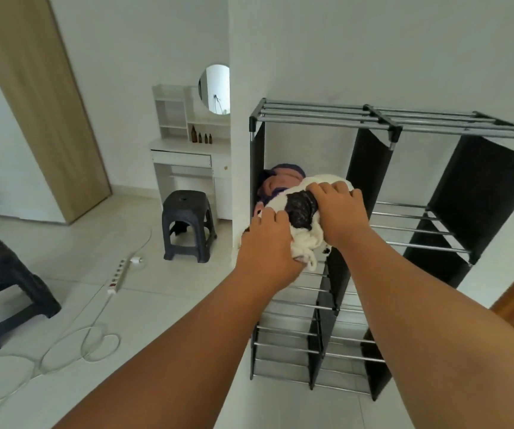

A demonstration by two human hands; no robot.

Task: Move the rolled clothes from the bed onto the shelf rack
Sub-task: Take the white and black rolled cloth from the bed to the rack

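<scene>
Both hands' fingers gripping white-and-black rolled garment (303, 218), left hand (266, 249), right hand (339, 216), on shelf rack (382, 119)

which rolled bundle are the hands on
The white roll with the black patch, gripped by the left hand and right hand; the purple-pink roll sits behind it, farther in.

You face shelf rack (382, 119) | rolled bundle (306, 239) at front of its left compartment | second roll (280, 181) just behind | stool (187, 221) left of rack, dressing table (184, 153) behind it
</scene>
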